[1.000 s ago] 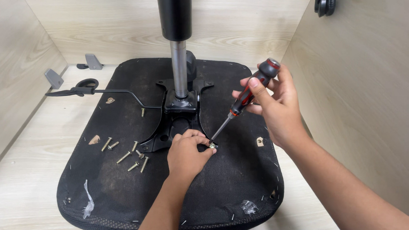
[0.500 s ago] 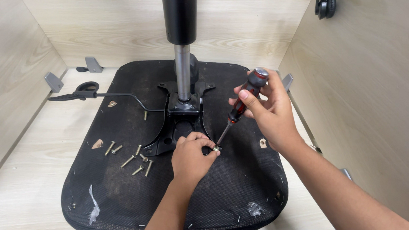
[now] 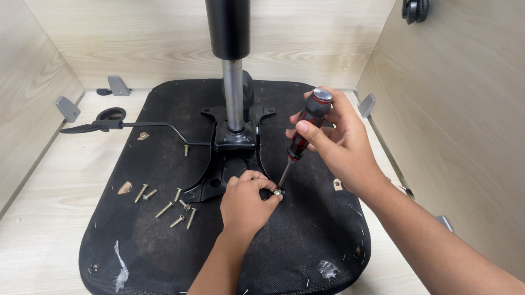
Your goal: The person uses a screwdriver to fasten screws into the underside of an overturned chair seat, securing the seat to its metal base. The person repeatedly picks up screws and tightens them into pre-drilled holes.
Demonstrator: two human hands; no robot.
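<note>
At the centre of the frame, on the black fabric underside of a chair seat [image 3: 149,243], the left hand [image 3: 244,203] pinches a small metal screw [image 3: 277,192] between its fingertips, holding it upright at the edge of the black metal bracket [image 3: 229,164]. The right hand [image 3: 340,142] is wrapped tightly around the red-and-black handle of a screwdriver [image 3: 302,131], whose thin steel shaft slants down so the tip meets the screw head. By the look of it, this is the seating stage of driving one screw; turning it would call for the tip to sit squarely in the head and the shaft to stand more in line with the screw.

The seat is a rounded square of coarse woven cloth, dotted with staples. A polished steel column [image 3: 233,98] rises from the bracket into a thick black cylinder [image 3: 226,17] at top centre. Left of centre lies a scatter of brass-coloured loose screws [image 3: 169,205], and a thin black lever [image 3: 126,124] runs toward the left edge. Pale wooden panels [image 3: 456,116] wall the space.
</note>
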